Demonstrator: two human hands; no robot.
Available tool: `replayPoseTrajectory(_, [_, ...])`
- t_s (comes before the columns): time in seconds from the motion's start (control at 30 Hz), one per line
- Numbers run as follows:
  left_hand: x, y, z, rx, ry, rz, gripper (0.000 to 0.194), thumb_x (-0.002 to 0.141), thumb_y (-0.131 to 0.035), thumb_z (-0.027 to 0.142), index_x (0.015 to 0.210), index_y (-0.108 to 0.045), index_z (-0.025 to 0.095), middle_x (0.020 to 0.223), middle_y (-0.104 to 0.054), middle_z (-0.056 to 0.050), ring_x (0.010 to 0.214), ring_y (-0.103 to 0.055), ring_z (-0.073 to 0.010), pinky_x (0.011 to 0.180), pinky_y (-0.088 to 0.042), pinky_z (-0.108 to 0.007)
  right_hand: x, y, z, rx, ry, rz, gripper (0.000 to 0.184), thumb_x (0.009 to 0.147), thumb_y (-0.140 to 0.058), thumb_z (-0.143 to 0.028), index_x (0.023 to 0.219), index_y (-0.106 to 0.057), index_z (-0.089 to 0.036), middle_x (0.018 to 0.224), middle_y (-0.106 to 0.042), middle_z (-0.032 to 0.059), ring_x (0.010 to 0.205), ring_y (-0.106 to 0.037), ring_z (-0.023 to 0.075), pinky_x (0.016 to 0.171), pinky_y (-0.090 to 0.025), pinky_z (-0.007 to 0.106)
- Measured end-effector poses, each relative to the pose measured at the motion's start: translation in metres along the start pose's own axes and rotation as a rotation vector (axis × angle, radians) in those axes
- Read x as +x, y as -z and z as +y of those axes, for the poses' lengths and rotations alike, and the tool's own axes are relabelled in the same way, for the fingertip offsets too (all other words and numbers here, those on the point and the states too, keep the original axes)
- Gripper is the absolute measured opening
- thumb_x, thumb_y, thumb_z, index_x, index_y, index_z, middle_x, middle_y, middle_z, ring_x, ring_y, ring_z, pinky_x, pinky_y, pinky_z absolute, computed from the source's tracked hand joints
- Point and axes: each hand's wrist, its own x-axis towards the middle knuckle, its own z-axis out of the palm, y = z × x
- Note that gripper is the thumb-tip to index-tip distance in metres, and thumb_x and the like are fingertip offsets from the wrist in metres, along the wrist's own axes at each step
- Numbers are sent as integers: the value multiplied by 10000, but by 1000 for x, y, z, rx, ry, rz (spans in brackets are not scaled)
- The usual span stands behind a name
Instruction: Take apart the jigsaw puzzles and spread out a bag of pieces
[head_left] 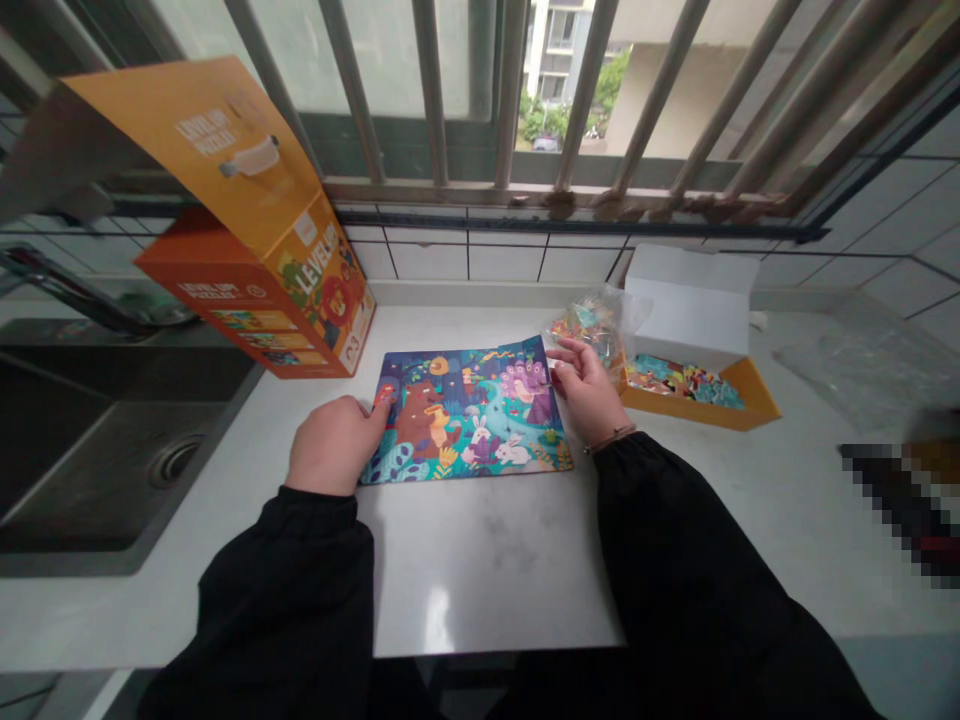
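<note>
Lies on the white table (499,560), between both hands: a rectangular picture puzzle (469,412), dark blue above and teal below, with a brown bear, white rabbits and a purple peacock, uneven along its top near the right corner. Rests the left hand (334,440) on the left edge, thumb on top, fingers mostly hidden; cannot tell their closure. Brings the right hand (585,385) palm inward to the right edge, fingers loosely bent, half open; cannot tell any pinch
</note>
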Motion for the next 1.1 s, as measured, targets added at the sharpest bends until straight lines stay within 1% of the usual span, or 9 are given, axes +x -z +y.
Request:
replayPoseTrajectory(0.27, [0,-2,2,-29,4,4,665,989,-402,746,789,-746,213,879,-792,-214,917,-746,-421,721,-481,-429,-11,-1,-20,-50,24,-11,519,968,-616,-426,1440,-553,-220,1432,-702,153,1019,-771,228,909,-640,387])
replayPoseTrajectory(0.37, [-1,-2,3,-43,2,10,629,994,-413,729,790,-719,218,877,-789,-206,897,-744,-409,711,-466,-425,-15,-1,-32,-133,149,-55,435,959,-660,-446,1321,-676,-206,1374,-720,152,1007,-768,239,910,-651,399])
replayPoseTrajectory(0.47, [-1,-3,4,-77,-6,33,550,988,-460,697,800,-682,230,873,-782,-181,896,-740,-397,694,-447,-414,-17,-1,-40,-255,334,-58,263,965,-681,-413,1126,-776,-228,1293,-746,123,1132,-737,261,1041,-611,437])
replayPoseTrajectory(0.6, [3,-7,4,-218,-26,76,411,951,-583,629,898,-666,230,886,-775,-124,886,-735,-347,706,-459,-380,-20,-2,-46,-343,421,-154,182,990,-666,-367,1064,-795,-262,1136,-805,67,1127,-737,252,1076,-565,439])
replayPoseTrajectory(0.67, [6,-10,4,-342,-13,108,418,901,-676,591,1059,-665,205,904,-771,-96,866,-736,-311,710,-476,-355,-23,-2,-48,-337,402,-197,192,992,-663,-374,1075,-793,-261,1135,-812,58,1091,-748,241,1040,-565,408])
replayPoseTrajectory(0.77, [7,-13,5,-555,6,86,662,822,-771,554,1327,-600,162,882,-760,-54,797,-732,-268,661,-486,-322,-25,-1,-48,-354,289,-166,277,1010,-632,-427,1159,-769,-239,976,-807,45,862,-750,213,860,-577,348])
replayPoseTrajectory(0.87, [6,-13,7,-753,-34,-70,591,806,-763,530,1272,-679,177,866,-765,-41,733,-711,-241,599,-481,-301,-22,2,-42,-462,196,-48,331,1041,-562,-465,1146,-753,-217,763,-717,17,669,-658,195,726,-529,330])
replayPoseTrajectory(0.97, [4,-11,11,-870,-76,-114,423,802,-748,486,1108,-746,193,944,-801,-56,779,-722,-234,619,-514,-292,-15,4,-30,-614,227,13,323,1024,-566,-439,1109,-759,-194,886,-736,80,868,-694,254,874,-540,380])
replayPoseTrajectory(1.1, [3,-12,14,-949,-118,-73,387,809,-745,451,1111,-732,209,1062,-819,-66,900,-756,-242,712,-574,-296,-9,4,-14,-751,287,-88,345,973,-647,-408,1201,-753,-172,1207,-750,175,1180,-663,343,1094,-491,484])
